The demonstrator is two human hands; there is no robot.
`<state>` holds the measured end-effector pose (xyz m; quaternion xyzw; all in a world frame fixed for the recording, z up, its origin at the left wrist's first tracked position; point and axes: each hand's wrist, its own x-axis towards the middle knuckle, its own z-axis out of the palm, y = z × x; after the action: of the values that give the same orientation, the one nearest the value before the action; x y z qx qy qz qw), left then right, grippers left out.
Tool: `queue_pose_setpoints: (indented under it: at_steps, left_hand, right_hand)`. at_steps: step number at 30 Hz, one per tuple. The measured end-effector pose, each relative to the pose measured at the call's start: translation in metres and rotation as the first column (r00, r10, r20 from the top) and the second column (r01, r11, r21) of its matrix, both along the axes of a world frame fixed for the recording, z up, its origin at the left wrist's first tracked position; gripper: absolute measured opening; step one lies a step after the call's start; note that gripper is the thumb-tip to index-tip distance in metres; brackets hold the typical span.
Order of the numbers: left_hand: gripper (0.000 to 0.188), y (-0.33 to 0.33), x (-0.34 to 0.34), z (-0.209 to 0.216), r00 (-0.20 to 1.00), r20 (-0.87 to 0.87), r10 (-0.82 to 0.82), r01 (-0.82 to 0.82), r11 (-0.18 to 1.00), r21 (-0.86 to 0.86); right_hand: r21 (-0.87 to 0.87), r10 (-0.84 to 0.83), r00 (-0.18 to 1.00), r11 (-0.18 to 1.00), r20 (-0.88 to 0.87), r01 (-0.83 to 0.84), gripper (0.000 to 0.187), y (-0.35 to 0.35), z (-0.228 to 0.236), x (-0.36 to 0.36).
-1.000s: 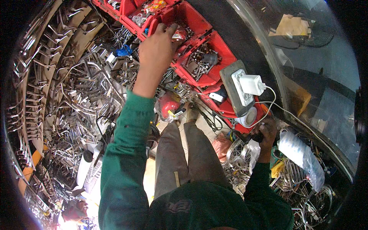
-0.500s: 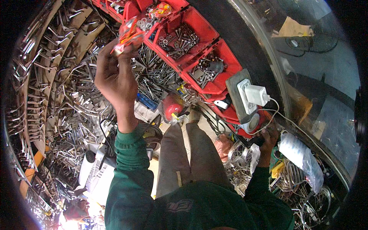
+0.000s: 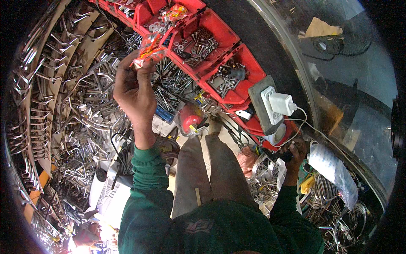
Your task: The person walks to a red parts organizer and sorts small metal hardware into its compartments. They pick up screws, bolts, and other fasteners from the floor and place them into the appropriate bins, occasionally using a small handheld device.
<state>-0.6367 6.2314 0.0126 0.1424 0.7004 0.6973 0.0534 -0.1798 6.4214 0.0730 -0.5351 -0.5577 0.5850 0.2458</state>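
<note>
My left hand (image 3: 137, 95) is raised at the upper left, its thumb and fingers pinching a crinkled orange-red plastic packet (image 3: 151, 50). The packet is beside the near wall of a red parts bin (image 3: 186, 59) that holds bolts and washers. Another orange-red packet (image 3: 176, 12) lies among washers in the bin farther up. At the right, my right hand (image 3: 297, 153) is closed around a small black object (image 3: 284, 155), whose kind I cannot make out. That hand is in shade, just below a white plug and its cable.
A white plug (image 3: 282, 104) sits in a socket on a grey board. Bent metal rods (image 3: 169, 91) are piled beyond my left hand. A red round object in clear plastic (image 3: 189, 118) lies ahead of my legs. A clear plastic-wrapped roll (image 3: 332, 175) lies at the right.
My left hand has moved slightly right and toward me with the packet, which looks sharper now. My right hand has stayed about where it was.
</note>
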Motion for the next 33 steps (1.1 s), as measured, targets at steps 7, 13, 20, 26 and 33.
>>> queue_pose_setpoints:
  at_steps: [7,13,20,26,33]
  left_hand:
    - [0.022,-0.005,0.008,-0.007,0.994,-0.079,-0.076,0.064,0.986,-0.151]
    - [0.020,-0.007,0.014,-0.012,0.994,-0.047,-0.098,0.090,0.983,-0.161]
    - [0.033,0.007,0.020,-0.003,0.922,-0.208,-0.328,0.223,0.885,-0.409]
    - [0.027,-0.020,0.040,0.000,0.952,-0.108,-0.286,0.212,0.872,-0.442]
    - [0.021,-0.031,0.026,0.000,0.981,-0.191,-0.024,-0.034,0.955,-0.294]
  right_hand:
    - [0.094,0.023,1.000,0.995,-0.018,-0.021,0.023,0.002,-0.013,0.007]
    - [0.092,-0.050,0.999,0.994,-0.023,0.051,0.024,0.000,-0.017,0.007]
    - [0.076,-0.093,0.995,0.993,-0.030,0.095,0.024,-0.002,-0.016,0.003]
    - [0.112,-0.103,0.994,0.988,-0.033,0.106,0.032,0.003,-0.030,0.029]
    - [0.205,-0.057,0.996,0.978,0.066,0.043,0.029,0.007,-0.038,0.048]
